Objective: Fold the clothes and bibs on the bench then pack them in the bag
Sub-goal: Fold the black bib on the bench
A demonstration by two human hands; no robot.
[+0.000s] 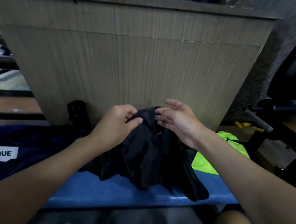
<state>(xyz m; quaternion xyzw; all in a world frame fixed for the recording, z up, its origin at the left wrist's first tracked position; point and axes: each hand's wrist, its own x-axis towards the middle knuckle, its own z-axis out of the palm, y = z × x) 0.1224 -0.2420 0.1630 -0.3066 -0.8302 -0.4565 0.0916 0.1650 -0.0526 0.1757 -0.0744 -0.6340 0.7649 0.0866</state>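
Head view, nearest first: a blue bench (117,190) crosses the lower frame. On it, at about 9 o'clock from the hands, lies a navy bag (21,140) with a white LVQUE label.

At the centre sits a bunched black garment (146,157). Its lower part is draped on the seat and over the front edge toward 6 o'clock, and its upper end is lifted clear of the bench. The left hand (116,126) pinches that upper end between thumb and curled fingers. The right hand (179,122), at 3 o'clock from the left, has its fingers mostly straight, with the tips against the same edge. Whether they nip the cloth I cannot tell.

The garment's long axis runs from 6 to 12 o'clock, with the raised end pointing away from the person. Which end is neck or waist is too dark to make out.

It looks thin, limp and light, probably a slick sports fabric that will slide and keep no shape. I would take it at two corners or seams held well apart, so it can be shaken flat before folding.

Farther off, a neon yellow bib (206,161) lies on the bench at 4 o'clock from the right hand, just beside the garment. A black bottle (78,112) stands at 9 o'clock from the left hand, against the wooden panel (131,55).
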